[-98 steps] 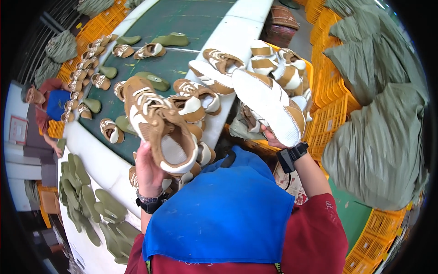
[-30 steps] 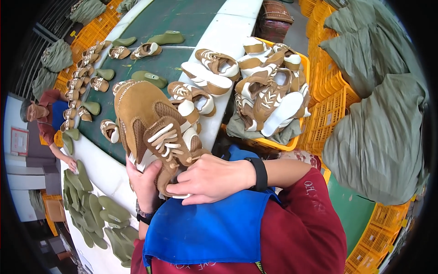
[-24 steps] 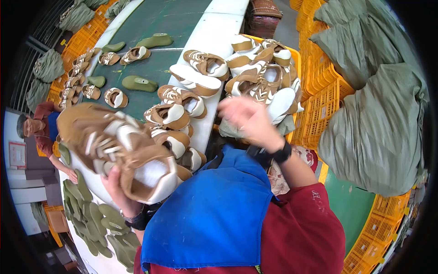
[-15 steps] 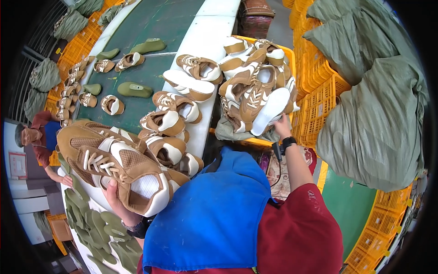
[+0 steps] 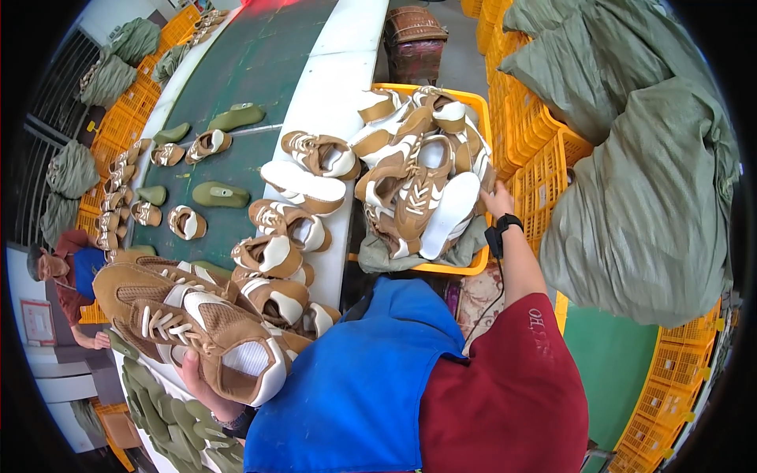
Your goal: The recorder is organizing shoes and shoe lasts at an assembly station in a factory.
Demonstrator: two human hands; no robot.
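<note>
In my left hand [image 5: 199, 378] is a brown sneaker [image 5: 225, 339] with white trim and pale laces, its heel toward me. Another brown sneaker [image 5: 126, 276] lies close against its far side; whether my hand holds that one too is hidden. My right hand [image 5: 497, 200] reaches to the right edge of a yellow crate [image 5: 482, 110] heaped with matching sneakers. Its fingers meet the shoes there and are partly hidden. Beside it, one sneaker shows its white sole [image 5: 451, 217] upward. More sneakers [image 5: 272, 254] crowd the white table edge between my hands.
A green belt [image 5: 260, 75] runs along the white-edged table [image 5: 335, 67], bearing sneakers and green shoe lasts [image 5: 221, 195]. More lasts [image 5: 162, 406] pile up at lower left. A co-worker [image 5: 67, 272] stands at far left. Yellow crates [image 5: 544, 185] and grey-green sacks [image 5: 646, 213] line the right.
My right hand has moved away from the upturned white sole, up and right along the crate's edge. The left hand keeps its sneaker. The whole view has shifted slightly.
</note>
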